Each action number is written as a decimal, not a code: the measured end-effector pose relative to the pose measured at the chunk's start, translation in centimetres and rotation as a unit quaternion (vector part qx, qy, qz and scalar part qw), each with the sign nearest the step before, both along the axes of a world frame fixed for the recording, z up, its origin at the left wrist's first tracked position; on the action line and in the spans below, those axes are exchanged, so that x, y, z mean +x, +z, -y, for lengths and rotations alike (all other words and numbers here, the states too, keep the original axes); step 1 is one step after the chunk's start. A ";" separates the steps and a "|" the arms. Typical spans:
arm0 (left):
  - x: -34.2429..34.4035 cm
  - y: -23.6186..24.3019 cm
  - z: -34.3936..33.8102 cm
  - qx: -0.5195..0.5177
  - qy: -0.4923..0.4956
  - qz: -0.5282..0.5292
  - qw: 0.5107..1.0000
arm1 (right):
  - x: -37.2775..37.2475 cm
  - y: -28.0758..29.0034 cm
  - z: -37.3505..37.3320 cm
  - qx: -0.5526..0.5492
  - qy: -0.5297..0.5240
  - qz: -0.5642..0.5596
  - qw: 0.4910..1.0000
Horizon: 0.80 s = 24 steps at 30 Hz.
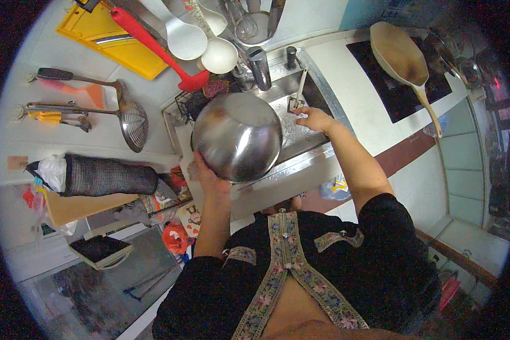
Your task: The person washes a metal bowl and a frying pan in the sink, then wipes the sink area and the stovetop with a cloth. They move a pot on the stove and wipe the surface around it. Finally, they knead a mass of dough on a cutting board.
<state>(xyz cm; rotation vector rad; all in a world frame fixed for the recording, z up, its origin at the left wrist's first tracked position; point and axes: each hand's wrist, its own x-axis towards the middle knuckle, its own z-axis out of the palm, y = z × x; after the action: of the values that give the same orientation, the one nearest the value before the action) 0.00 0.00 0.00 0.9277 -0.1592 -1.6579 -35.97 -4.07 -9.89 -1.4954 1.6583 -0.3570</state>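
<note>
Indoors, at sink (303,156) beside counter (348,73): left grip (211,177) around bowl (246,136), right grip (316,120) half curled, hold unclear.

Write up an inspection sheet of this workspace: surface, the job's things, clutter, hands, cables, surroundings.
Surface: pale countertop beside a metal sink.
Job's things: metal bowl, tilted, its underside toward the camera; pale-handled tool at the sink.
Clutter: black mesh bundle and red bag to the left.
Hands: left hand holds the bowl at its lower left; right hand has its fingers by the tool's lower end, contact unclear.
Cables: nothing seen.
Surroundings: pan on a black stove at right; red spatula and white ladle near the wall.
</note>
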 end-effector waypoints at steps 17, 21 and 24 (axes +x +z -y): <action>-1.7 1.4 -3.2 -0.046 -0.037 0.215 0.975 | 0.0 1.3 -4.7 0.014 -0.016 -0.154 0.988; -2.6 1.8 -5.1 -0.155 -0.224 0.392 0.879 | -1.9 6.6 -6.2 0.057 -0.167 0.239 0.955; -4.8 4.5 -5.8 -0.256 -0.416 0.540 0.685 | -2.8 10.3 -9.1 0.089 -0.193 0.330 0.920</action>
<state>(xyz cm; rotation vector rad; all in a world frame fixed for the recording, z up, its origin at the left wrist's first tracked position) -4.76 5.79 4.55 1.3612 -2.0098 -1.4077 -38.81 4.98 0.38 -0.7698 1.3665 -0.8030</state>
